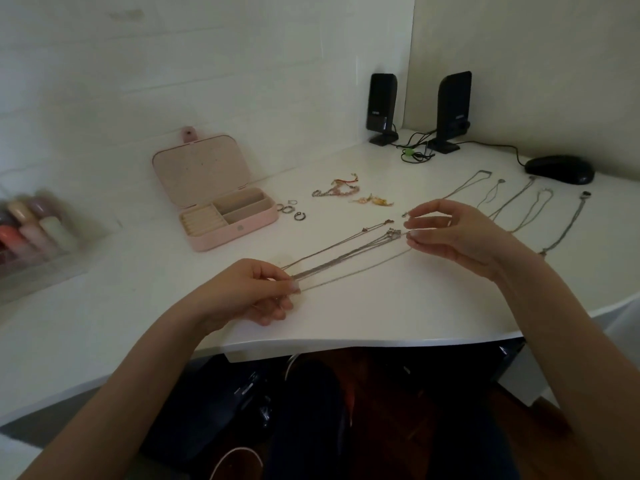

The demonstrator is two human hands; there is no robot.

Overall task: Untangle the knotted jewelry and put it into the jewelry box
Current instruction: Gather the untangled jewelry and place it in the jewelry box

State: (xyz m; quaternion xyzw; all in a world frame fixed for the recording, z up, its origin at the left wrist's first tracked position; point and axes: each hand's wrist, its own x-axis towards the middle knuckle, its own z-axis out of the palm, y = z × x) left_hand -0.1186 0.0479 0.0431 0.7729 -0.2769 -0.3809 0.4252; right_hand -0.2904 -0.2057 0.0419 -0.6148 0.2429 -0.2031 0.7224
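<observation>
Several thin silver chains (349, 252) stretch in a bundle across the white desk (398, 306). My left hand (258, 292) pinches their near ends between thumb and forefinger. My right hand (450, 233) holds the far ends, fingertips pinched on one chain's clasp. The pink jewelry box (214, 199) stands open at the back left, lid up, its ring rolls and compartments showing. More necklaces (519, 206) lie straightened in a row to the right. A small tangle of bracelets (337, 188), earrings (372, 200) and several rings (291, 209) sit between box and necklaces.
Two black speakers (450, 109) with cables and a black mouse (561, 169) stand at the back right. A clear tray of pastel bottles (31, 226) sits at the far left. The desk's front edge runs just below my left hand.
</observation>
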